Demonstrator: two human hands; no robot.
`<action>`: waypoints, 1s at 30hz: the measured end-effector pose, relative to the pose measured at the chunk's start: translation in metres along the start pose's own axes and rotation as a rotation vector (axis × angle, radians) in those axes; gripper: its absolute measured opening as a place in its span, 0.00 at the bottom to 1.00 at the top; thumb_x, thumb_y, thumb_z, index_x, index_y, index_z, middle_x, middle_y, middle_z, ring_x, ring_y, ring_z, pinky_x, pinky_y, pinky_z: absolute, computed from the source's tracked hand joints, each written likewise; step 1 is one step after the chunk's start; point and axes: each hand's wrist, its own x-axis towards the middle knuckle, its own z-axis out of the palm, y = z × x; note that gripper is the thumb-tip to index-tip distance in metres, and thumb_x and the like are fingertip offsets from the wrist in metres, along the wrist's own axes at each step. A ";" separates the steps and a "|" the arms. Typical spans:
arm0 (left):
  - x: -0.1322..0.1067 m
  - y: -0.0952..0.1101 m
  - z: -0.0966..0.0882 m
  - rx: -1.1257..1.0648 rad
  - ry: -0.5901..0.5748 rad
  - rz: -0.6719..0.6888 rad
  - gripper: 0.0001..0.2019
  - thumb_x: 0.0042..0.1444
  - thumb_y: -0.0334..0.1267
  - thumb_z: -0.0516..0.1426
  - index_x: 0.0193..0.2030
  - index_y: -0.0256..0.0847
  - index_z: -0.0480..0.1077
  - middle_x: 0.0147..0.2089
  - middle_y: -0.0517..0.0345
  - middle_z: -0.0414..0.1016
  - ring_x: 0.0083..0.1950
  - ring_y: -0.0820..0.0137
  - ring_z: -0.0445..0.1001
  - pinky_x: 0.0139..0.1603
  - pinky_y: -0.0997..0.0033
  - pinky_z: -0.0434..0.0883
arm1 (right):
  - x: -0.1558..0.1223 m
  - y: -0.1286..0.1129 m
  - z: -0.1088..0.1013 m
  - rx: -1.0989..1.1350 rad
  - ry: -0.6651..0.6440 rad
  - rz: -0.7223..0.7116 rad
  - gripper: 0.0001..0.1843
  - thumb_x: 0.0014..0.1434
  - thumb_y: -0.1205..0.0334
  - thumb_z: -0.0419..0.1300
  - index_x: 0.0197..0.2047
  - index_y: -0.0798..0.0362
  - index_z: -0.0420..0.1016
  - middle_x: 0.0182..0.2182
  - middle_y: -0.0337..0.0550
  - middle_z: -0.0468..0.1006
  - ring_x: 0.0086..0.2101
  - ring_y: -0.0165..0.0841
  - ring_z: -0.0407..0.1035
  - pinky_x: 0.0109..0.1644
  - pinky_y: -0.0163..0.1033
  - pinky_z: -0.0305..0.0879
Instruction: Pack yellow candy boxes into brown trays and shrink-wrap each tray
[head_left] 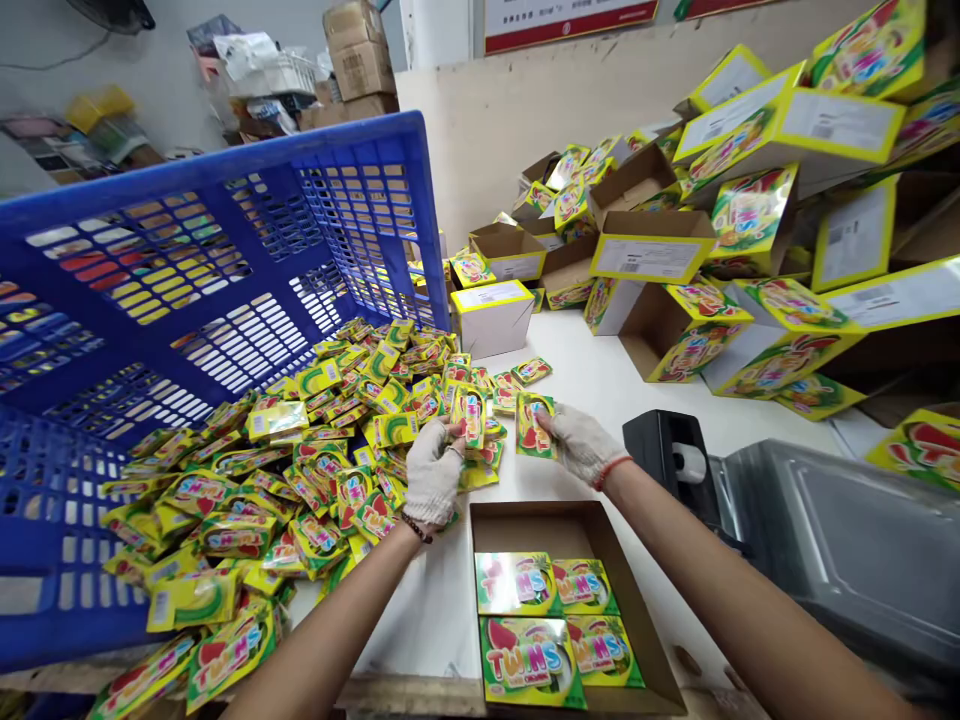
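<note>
My left hand [435, 470], in a white knit glove, grips a small yellow and green TWINS candy packet [469, 412] at the right edge of a large heap of the same packets [315, 480]. My right hand [581, 440], gloved too, pinches another candy packet [531, 425] upright above the white table [525, 480]. Below both hands lies an open brown cardboard tray [517, 520]. Several TWINS boxes [531, 655] lie flat in its near part. Loose packets [532, 371] rest on the table just beyond my hands.
A blue plastic crate [420, 200] is tipped on its side at the left, with packets spilling from it. Several open display boxes [652, 255] are piled at the back right. A black device [664, 455] and a grey metal-and-plastic machine [840, 520] stand to the right.
</note>
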 end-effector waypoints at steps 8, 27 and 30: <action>0.035 0.030 0.040 0.187 -0.322 -0.003 0.13 0.65 0.36 0.52 0.52 0.38 0.72 0.50 0.51 0.80 0.47 0.67 0.79 0.50 0.68 0.76 | -0.006 -0.019 -0.006 1.159 -0.012 0.184 0.11 0.68 0.65 0.55 0.52 0.51 0.72 0.39 0.45 0.85 0.39 0.38 0.81 0.47 0.52 0.80; 0.062 0.007 0.083 0.849 -0.940 0.002 0.11 0.54 0.40 0.57 0.42 0.48 0.80 0.41 0.59 0.83 0.43 0.63 0.80 0.41 0.72 0.73 | 0.020 0.044 -0.011 1.096 -0.041 0.548 0.11 0.66 0.70 0.57 0.51 0.55 0.71 0.40 0.52 0.84 0.39 0.42 0.81 0.49 0.58 0.77; 0.067 0.009 0.092 0.815 -0.898 0.035 0.11 0.57 0.38 0.56 0.43 0.47 0.80 0.43 0.58 0.83 0.46 0.64 0.79 0.46 0.72 0.73 | 0.022 0.046 -0.003 1.086 -0.006 0.534 0.07 0.65 0.70 0.59 0.47 0.56 0.71 0.33 0.48 0.83 0.34 0.40 0.80 0.45 0.54 0.79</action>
